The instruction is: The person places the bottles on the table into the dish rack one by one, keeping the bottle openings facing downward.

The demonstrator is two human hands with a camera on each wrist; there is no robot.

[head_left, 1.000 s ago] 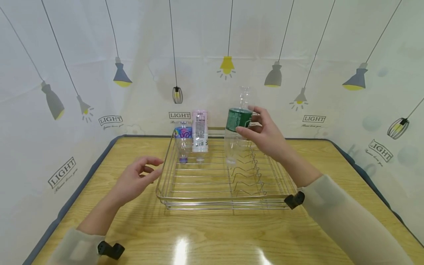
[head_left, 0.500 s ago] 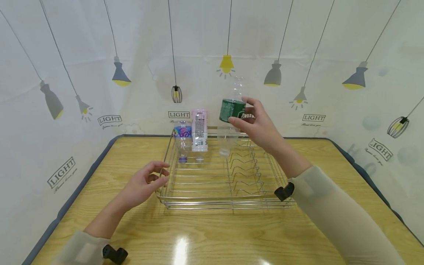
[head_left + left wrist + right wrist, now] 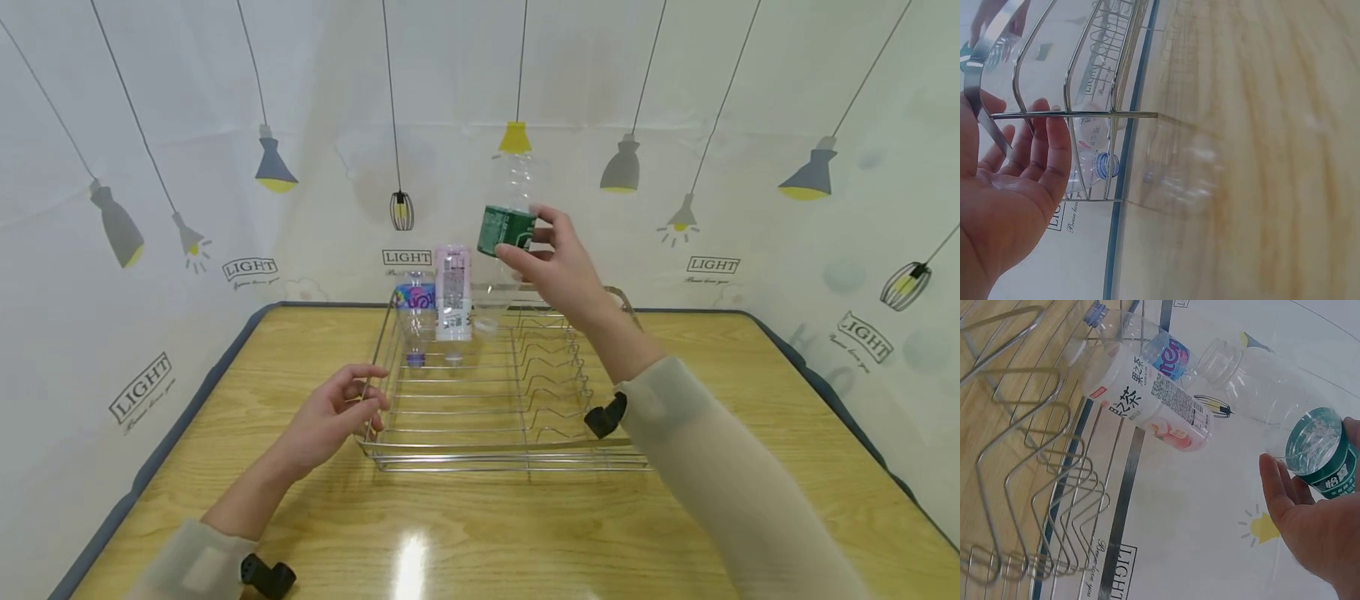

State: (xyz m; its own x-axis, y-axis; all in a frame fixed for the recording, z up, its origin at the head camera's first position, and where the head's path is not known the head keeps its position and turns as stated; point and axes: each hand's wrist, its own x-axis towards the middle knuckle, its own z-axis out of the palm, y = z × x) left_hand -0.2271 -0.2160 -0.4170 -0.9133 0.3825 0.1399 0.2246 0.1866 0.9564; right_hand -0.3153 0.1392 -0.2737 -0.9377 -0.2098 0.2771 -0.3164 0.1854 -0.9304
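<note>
My right hand [image 3: 561,260] grips a clear plastic bottle [image 3: 504,232] round its green label. The bottle is upside down and tilted, its uncapped mouth low over the back of a wire dish rack [image 3: 465,447]. My left hand [image 3: 330,417] holds the rack's left side, fingers curled about the flat rim and wires; the left wrist view shows the fingertips [image 3: 1055,115] at a rod. Inside the rack, at the back left, stand two more upturned bottles: one with a purple-blue label [image 3: 416,300] and one in a pink and white sleeve [image 3: 453,292].
The rack rests on a wood-grain table [image 3: 480,533]. Zigzag wire dividers [image 3: 555,387] run along its right half. Behind the table hangs a white cloth [image 3: 322,208] printed with lamps, and a dark blue strip [image 3: 225,367] edges the table.
My right hand has carried the green-label bottle left and upward, towards the two standing bottles. My left hand has moved right, onto the rack's side.
</note>
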